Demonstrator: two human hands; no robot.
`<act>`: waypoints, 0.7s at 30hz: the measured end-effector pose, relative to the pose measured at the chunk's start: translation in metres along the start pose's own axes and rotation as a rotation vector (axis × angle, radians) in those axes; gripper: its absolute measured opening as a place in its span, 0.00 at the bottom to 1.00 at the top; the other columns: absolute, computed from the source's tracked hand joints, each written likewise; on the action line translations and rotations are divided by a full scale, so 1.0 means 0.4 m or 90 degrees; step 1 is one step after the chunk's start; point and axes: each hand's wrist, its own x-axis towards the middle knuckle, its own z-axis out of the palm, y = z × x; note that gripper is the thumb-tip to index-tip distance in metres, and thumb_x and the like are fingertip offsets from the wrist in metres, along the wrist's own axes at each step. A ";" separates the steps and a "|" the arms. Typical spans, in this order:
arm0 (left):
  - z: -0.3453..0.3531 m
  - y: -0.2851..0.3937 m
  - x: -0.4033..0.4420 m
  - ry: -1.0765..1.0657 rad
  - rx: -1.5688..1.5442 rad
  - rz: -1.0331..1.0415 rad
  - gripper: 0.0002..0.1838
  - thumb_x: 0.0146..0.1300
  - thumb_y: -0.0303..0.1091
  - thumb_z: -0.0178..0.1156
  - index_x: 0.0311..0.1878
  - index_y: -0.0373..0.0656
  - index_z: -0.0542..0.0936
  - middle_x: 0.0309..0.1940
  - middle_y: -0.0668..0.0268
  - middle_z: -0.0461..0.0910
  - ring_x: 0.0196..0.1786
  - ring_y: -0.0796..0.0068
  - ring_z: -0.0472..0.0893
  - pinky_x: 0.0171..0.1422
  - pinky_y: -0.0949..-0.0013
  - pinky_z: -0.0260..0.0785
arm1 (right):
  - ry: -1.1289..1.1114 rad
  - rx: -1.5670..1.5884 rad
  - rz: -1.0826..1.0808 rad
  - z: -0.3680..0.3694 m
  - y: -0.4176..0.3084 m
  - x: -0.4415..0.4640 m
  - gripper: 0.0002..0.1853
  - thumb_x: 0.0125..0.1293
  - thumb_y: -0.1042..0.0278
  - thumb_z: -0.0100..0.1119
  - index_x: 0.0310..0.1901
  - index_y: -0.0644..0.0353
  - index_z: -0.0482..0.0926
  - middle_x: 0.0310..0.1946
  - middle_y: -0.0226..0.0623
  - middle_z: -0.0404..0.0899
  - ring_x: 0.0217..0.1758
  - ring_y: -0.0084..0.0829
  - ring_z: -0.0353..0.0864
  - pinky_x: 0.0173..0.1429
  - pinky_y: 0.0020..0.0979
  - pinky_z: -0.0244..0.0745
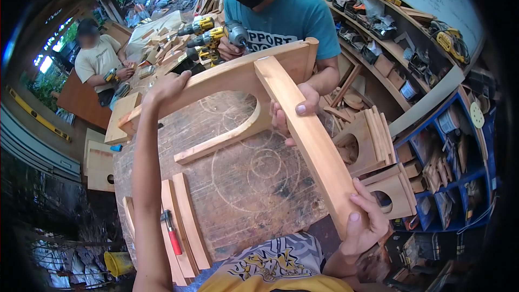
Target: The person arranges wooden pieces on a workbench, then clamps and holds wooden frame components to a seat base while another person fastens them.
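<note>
My left hand (168, 87) is closed over the top edge of a long wooden side board (221, 78), which stands on edge across the table. My right hand (366, 219) grips the near end of a wooden slat (313, 140), thumb on top and fingers along the side. The slat's far end meets the side board. Across the table, a co-worker's hand (300, 109) holds the slat's middle, and their other hand (231, 50) is at a yellow power drill (215, 35). Below the board lies a curved wooden piece (227, 143).
Loose wooden slats (189, 221) and a red-handled clamp (173, 238) lie at the near left. Stacked panels with round cutouts (367, 140) stand at right, beside a blue shelf (454, 167). Another person (100, 57) works at the far left.
</note>
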 end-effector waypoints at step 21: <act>-0.005 0.004 -0.012 0.004 0.021 0.029 0.36 0.70 0.57 0.37 0.50 0.29 0.79 0.53 0.38 0.76 0.58 0.42 0.75 0.64 0.52 0.63 | 0.038 0.015 0.033 0.013 0.010 0.021 0.16 0.60 0.65 0.56 0.40 0.72 0.81 0.45 0.61 0.82 0.50 0.49 0.84 0.59 0.38 0.73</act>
